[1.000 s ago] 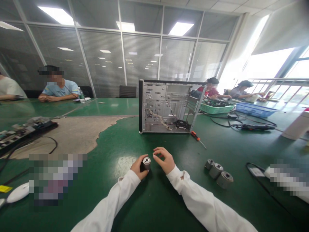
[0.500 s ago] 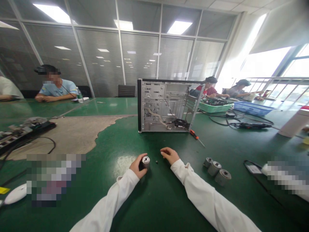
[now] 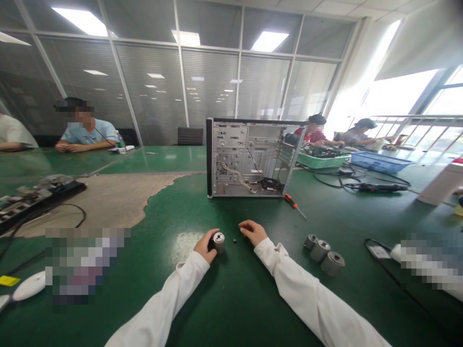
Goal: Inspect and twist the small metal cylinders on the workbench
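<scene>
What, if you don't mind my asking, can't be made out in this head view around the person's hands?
The metal cylinder: the side behind the left hand is hidden from the head view.
The small dark speck near the right hand: too small to identify.
The left pixelated patch and the right pixelated patch: whatever lies there is blurred out.

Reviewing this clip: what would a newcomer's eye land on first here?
The open computer case stands straight ahead on the green table, its metal interior and wiring exposed. Nearer, the left hand grips a short metal cylinder, beside the empty right hand. Three similar cylinders sit further right.
</scene>
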### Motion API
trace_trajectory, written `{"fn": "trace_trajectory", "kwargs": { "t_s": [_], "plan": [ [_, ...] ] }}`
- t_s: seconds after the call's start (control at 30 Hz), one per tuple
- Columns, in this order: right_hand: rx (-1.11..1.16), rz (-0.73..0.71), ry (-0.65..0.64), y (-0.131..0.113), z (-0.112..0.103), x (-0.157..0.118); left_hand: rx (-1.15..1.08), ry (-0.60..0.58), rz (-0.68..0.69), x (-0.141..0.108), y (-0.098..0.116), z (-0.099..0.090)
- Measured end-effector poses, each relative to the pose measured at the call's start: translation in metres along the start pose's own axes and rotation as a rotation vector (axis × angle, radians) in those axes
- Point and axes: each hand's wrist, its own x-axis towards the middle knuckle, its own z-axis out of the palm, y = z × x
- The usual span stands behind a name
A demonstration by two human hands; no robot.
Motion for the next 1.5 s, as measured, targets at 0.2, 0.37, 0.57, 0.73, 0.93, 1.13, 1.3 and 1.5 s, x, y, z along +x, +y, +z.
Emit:
{"fn": "trace_trajectory", "kwargs": {
  "t_s": [0.2, 0.37, 0.57, 0.73, 0.93, 1.13, 1.3, 1.5],
  "plan": [
    [-0.026, -0.082, 0.057, -0.021, 0.0, -0.01, -0.106, 0.074, -0.052, 0.004, -0.019, 0.004],
    [-0.045, -0.278, 0.005, -0.053, 0.012, -0.029, -0.134, 0.108, -0.099, 0.006, -0.024, 0.006],
    [-0.049, -0.357, -0.092, -0.07, 0.03, -0.047, -0.145, 0.094, -0.086, 0.004, -0.018, 0.004],
    [-0.065, -0.314, -0.099, -0.073, 0.03, -0.051, -0.103, 0.037, -0.001, 0.0, -0.006, 0.001],
    [-0.071, -0.247, -0.098, -0.079, 0.014, -0.07, -0.064, -0.087, 0.021, -0.001, 0.008, -0.006],
    [-0.139, -0.159, -0.088, -0.08, -0.036, -0.122, -0.06, -0.047, 0.021, 0.002, -0.003, -0.001],
    [-0.245, -0.025, 0.224, -0.053, -0.09, -0.172, -0.064, 0.001, 0.021, 0.003, -0.011, 0.004],
    [-0.272, 0.271, 0.613, -0.005, -0.157, -0.205, -0.057, 0.019, 0.023, 0.004, -0.009, 0.004]
  ]
}}
